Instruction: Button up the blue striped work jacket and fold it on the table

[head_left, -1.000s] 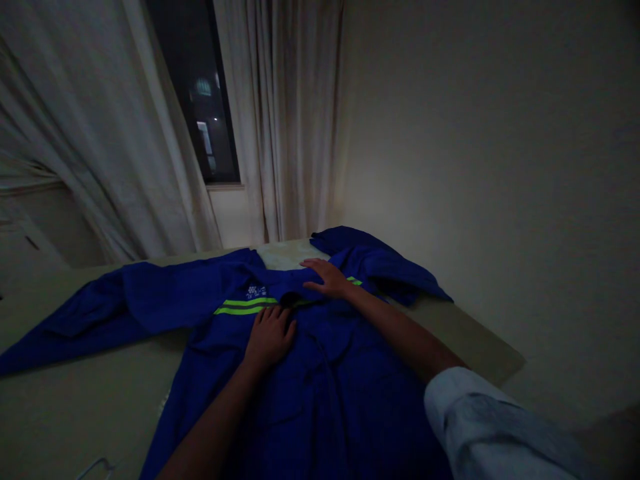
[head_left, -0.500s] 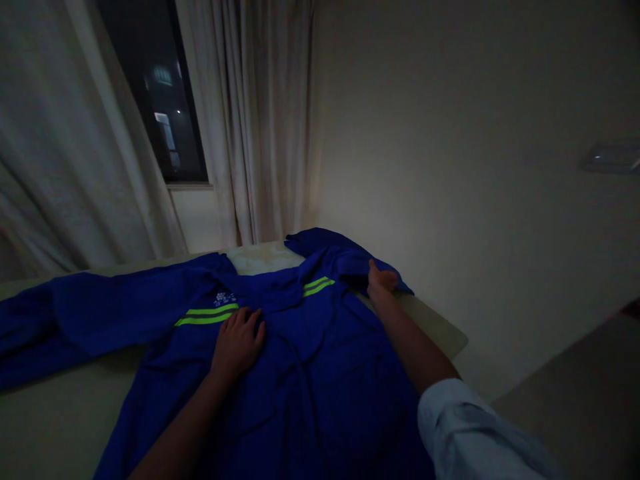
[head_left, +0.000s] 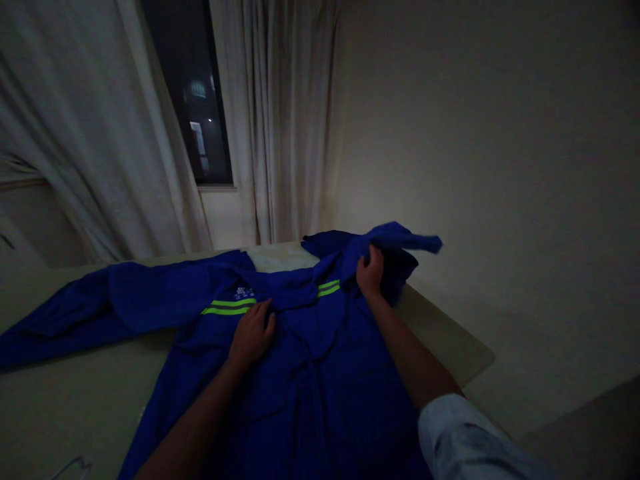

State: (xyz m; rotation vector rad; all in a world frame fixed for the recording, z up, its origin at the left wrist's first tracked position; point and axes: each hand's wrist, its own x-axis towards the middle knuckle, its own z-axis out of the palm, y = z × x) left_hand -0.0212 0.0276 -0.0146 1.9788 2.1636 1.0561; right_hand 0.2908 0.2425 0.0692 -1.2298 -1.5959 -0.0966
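A blue work jacket (head_left: 320,360) lies spread front up on the table, with yellow-green stripes across the chest and a small white emblem on its left side in view. My left hand (head_left: 253,332) rests on the chest beside the left stripes, palm down, fingers stretched. My right hand (head_left: 371,272) grips the right sleeve (head_left: 395,235) near the shoulder, its fingers partly hidden by the cloth. The sleeve's end is lifted off the table and sticks out to the right. The other sleeve (head_left: 150,297) lies stretched out leftward.
The pale table (head_left: 450,333) has a corner at right, close to a plain wall (head_left: 475,167). Behind the table hang curtains (head_left: 285,133) around a dark window (head_left: 193,100). A thin, pale, wire-like object (head_left: 75,463) lies at lower left.
My right hand has moved slightly left and up, raising the right sleeve, which now swings out to the right. My left hand stays on the chest. The view has shifted left.
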